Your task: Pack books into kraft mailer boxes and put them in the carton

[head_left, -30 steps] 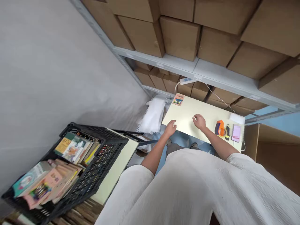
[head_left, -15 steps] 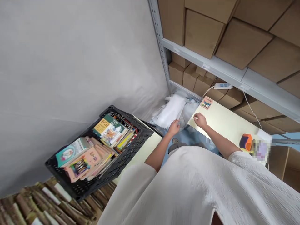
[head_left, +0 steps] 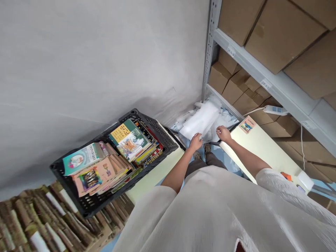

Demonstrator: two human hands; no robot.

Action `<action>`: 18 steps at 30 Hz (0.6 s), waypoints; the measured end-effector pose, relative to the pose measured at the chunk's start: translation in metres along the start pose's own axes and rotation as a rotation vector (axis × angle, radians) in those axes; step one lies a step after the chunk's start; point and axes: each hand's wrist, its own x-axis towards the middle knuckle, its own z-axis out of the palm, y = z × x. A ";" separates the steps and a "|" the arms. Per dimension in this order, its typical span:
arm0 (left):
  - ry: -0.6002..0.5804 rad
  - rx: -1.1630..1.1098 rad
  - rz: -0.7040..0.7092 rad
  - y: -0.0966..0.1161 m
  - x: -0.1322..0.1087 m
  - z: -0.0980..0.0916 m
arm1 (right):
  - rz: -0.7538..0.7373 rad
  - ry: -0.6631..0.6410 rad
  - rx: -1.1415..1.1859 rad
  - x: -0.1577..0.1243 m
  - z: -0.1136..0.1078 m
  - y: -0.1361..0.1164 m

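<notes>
My left hand hangs over the gap between two pale tabletops, its fingers curled together. Whatever may be in them is too small to make out. My right hand is beside the corner of the right tabletop, thumb and fingers pinched; a tiny pale spot shows at their tips, unclear. Beyond both hands lies a white wrapped bundle among crumpled plastic on the floor. A small pink book with a coloured picture rests on the right tabletop, apart from my right hand.
To the left, a black plastic crate full of books stands on another pale tabletop. Metal shelving with cardboard boxes rises at the right. A power strip and an orange item are near the right tabletop.
The view has shifted, so the shelving and right tabletop appear farther right and my shoes show more fully. Both hands keep nearly the same pose. The books look unmoved.
</notes>
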 end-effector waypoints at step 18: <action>0.104 -0.036 -0.367 -0.101 0.162 0.039 | 0.010 -0.226 0.007 0.215 0.096 0.079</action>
